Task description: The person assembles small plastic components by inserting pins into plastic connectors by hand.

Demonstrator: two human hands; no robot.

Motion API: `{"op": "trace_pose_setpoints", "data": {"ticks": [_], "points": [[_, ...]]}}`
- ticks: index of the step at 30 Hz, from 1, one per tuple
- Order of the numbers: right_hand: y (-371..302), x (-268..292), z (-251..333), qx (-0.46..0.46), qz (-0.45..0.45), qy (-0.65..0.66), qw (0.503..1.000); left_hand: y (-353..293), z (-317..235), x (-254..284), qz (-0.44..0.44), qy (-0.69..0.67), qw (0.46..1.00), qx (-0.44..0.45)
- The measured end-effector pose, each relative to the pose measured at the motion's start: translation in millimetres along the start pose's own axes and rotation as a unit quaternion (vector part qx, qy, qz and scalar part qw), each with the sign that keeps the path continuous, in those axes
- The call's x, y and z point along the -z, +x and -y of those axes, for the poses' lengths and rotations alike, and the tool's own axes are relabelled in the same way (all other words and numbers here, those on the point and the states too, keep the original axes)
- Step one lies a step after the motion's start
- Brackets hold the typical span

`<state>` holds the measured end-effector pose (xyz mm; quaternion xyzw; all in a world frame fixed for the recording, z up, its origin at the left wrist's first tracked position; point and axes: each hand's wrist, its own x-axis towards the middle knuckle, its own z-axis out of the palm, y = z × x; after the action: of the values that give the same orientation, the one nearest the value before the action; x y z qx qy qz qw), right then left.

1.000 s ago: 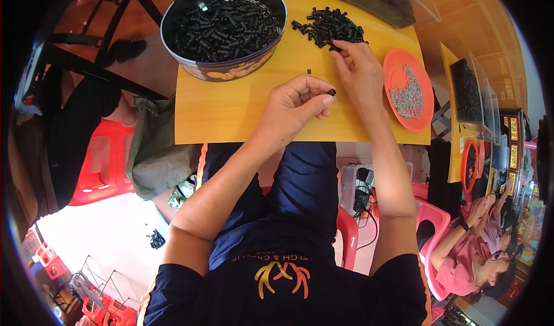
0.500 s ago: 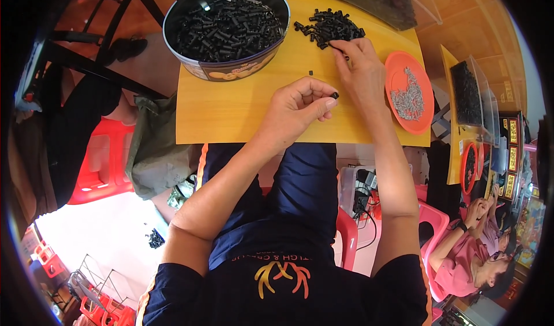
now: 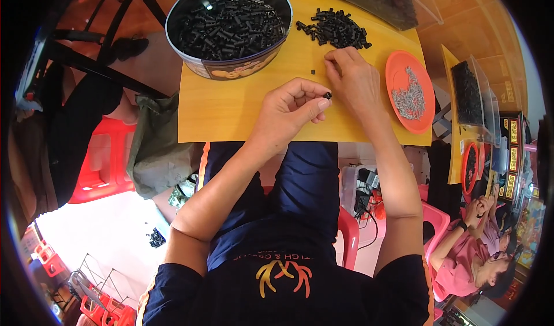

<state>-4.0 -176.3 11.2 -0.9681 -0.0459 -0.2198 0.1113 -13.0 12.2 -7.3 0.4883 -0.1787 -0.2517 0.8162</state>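
My left hand [image 3: 290,107] is closed, pinching a small black plastic cylinder [image 3: 327,95] between thumb and forefinger above the yellow table [image 3: 231,115]. To its right, my right hand [image 3: 355,82] is over the table with fingers curled down and closed; whatever they may hold is hidden. Just beyond those fingers lies a loose pile of short black tube-like pieces [image 3: 340,28]. One tiny black piece [image 3: 313,72] rests alone on the tabletop between the tin and my right hand.
A large round tin [image 3: 236,72] full of black pieces stands at the far left. An orange-red plate [image 3: 393,66] of small grey metal parts lies at right. A clear bin [image 3: 369,2] sits behind. Two people [image 3: 470,251] sit at far right.
My right hand has drawn back from the edge of the black pile toward me, its fingers curling under. My left hand keeps its pinch and has shifted slightly left.
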Motion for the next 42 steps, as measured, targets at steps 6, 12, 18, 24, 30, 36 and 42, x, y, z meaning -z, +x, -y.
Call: {"op": "trace_pose_setpoints", "data": {"ticks": [6, 12, 18, 24, 30, 36, 42], "points": [[-1, 4, 3, -0.023, 0.005, 0.084, 0.996, -5, 1, 5, 0.001, 0.01, 1.0, -0.007], [0, -2, 6, -0.065, 0.012, 0.027, 0.997, -3, 1, 6, 0.013, 0.007, 1.0, -0.009], [0, 0, 4, -0.049, 0.04, 0.045, 0.997, -4, 1, 6, 0.022, 0.016, 1.0, -0.003], [-11, 15, 3, -0.04, 0.019, 0.165, 0.985, -3, 1, 6, 0.015, 0.008, 1.0, -0.013], [-32, 47, 16, -0.218, 0.076, 0.406, 0.884, -3, 2, 6, 0.014, 0.003, 1.0, -0.02], [-44, 67, 35, -0.19, 0.106, 0.502, 0.837, -3, 3, 5, 0.017, 0.011, 0.999, -0.027], [-43, 65, 41, -0.211, 0.108, 0.504, 0.831, -3, 3, 5, 0.018, 0.015, 1.0, -0.019]]}}
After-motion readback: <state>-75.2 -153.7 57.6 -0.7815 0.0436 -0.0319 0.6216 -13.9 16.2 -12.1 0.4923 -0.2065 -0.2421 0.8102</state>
